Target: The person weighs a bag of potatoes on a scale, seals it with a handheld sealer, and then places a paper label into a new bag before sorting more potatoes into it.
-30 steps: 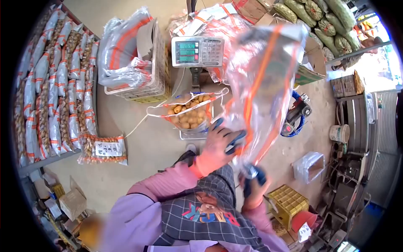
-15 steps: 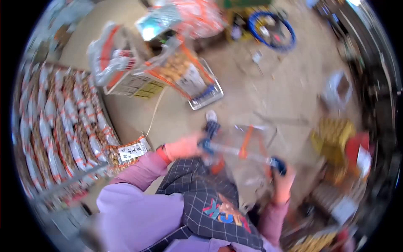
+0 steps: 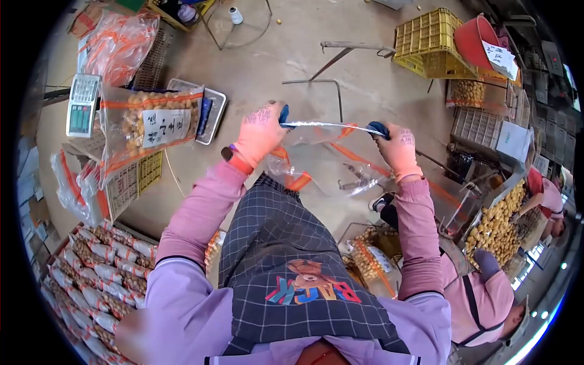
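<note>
Both my hands wear pink-orange gloves with dark blue fingertips. A clear plastic bag [image 3: 359, 161] with orange stripes hangs between them, and I see nothing inside it. My left hand [image 3: 261, 132] is closed on one corner of its top edge. At the other corner, my right hand [image 3: 399, 148] pinches the same edge, which is stretched nearly straight. Beyond my left hand, a filled bag of small potatoes [image 3: 137, 125] with a white label lies by a metal scale tray [image 3: 214, 115].
A scale display [image 3: 83, 109] stands at left above many packed bags [image 3: 103, 261]. Metal rod stands [image 3: 337, 55] rise from the floor ahead. At right are a yellow crate [image 3: 429, 39], a red bucket [image 3: 474, 42] and a potato heap [image 3: 496, 222]; co-workers [image 3: 477, 292] are beside it.
My view has swung to the right and steadied. Both hands have risen forward, still gripping the clear bag, whose top edge is now pulled taut. The co-workers have come into view.
</note>
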